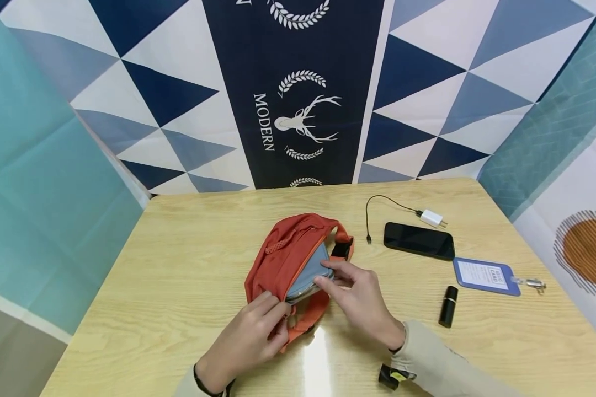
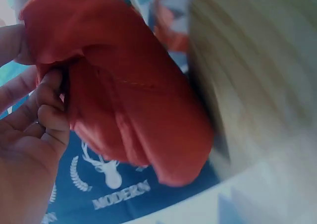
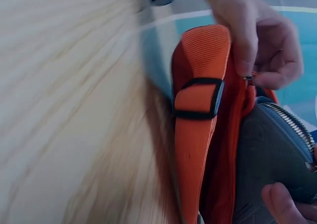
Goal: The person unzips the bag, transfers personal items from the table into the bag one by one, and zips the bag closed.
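Observation:
A red waist bag [image 1: 283,253] with an orange strap [image 3: 190,159] lies mid-table, its zipped mouth open towards the right. Partly inside that mouth is a blue-grey zip wallet [image 1: 310,273]; its metal zipper also shows in the right wrist view. My right hand [image 1: 365,298] pinches the wallet's outer edge between thumb and fingers. My left hand [image 1: 253,331] grips the bag's near edge by the end of the opening, and the left wrist view has its fingers curled on the red fabric. The wallet's inner part is hidden in the bag.
Right of the bag lie a black phone [image 1: 419,241], a white charger [image 1: 432,218] with a black cable [image 1: 367,215], a blue ID card holder [image 1: 484,275] with a clip, and a black tube [image 1: 448,306]. A patterned cloth [image 1: 179,99] hangs behind the wooden table [image 1: 179,264].

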`<state>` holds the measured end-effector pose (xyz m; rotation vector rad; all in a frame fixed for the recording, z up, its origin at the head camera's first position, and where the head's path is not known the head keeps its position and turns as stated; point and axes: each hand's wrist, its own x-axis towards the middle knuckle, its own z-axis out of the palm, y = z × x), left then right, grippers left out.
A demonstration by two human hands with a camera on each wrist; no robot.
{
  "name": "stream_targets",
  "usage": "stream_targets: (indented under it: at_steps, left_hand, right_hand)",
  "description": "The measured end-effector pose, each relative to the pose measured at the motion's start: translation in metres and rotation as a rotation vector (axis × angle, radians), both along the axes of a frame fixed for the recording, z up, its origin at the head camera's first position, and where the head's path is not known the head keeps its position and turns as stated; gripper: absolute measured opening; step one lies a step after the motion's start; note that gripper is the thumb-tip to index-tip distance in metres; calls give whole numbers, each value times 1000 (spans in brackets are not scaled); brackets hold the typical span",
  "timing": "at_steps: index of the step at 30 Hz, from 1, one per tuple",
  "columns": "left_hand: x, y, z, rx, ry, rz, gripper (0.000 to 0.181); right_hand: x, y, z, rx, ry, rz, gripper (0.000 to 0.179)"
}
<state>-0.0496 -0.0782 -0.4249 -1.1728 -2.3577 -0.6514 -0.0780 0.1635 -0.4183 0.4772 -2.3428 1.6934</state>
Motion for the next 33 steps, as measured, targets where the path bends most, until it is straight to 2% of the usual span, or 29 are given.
stream_targets:
  at_steps: [3, 5, 11, 15, 19, 24, 29, 33]
  left_hand:
    - [-2, 3, 1, -73, 87, 57, 25]
    - [-1, 4, 2, -114, 118, 100, 29]
    - [1, 8, 0, -219, 111, 252, 29]
    - [2, 12, -4, -265, 114, 296, 21]
    - [4, 13, -6, -270, 111, 296, 21]
    - [6, 10, -6, -224, 148, 242, 18]
    - [6, 9, -4, -175, 192, 206, 41]
    - [5, 10, -1, -136, 214, 199, 37]
  right_hand:
    - [-2, 4, -2, 45, 66, -41, 30]
    - [-2, 6, -4, 62, 102, -61, 28]
    - [-3, 9, -7, 86, 205, -105, 23]
    - [-3, 9, -8, 139, 265, -120, 24]
    - [-4, 9, -10, 200, 326, -132, 25]
    - [-4, 8, -11, 287, 404, -100, 29]
    - [-4, 7, -10, 353, 459, -79, 31]
    - [-5, 8, -9, 363, 479, -95, 31]
